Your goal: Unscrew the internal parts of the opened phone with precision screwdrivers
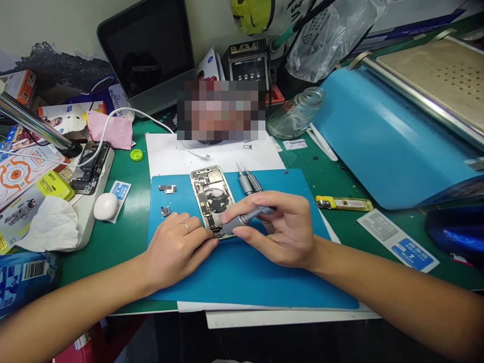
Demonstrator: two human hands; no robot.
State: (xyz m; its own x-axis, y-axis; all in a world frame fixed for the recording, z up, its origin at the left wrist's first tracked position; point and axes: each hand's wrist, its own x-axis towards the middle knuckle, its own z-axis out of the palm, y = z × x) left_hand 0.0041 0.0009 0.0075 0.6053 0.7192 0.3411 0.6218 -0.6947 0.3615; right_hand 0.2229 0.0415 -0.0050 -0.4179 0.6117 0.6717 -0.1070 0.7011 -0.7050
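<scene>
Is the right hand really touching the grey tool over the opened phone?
Touching: the head view plainly shows the right hand gripping the grey tool by its handle.

The light is soft and fairly bright around the right grip (283,227), and gentle shade lies on the blue mat (260,280) just below it. Past the grip, the white paper (166,151) looks brightest. The glass jar (297,113) has shiny spots, and far right of the grip, the metal bar (423,98) gleams. Ahead and left, the black screen (159,45) shows dim reflections. Below the table (128,227) it is very dark. Big blurry squares cover a patch ahead. Both arms (401,282) look stretched near the corners.
</scene>
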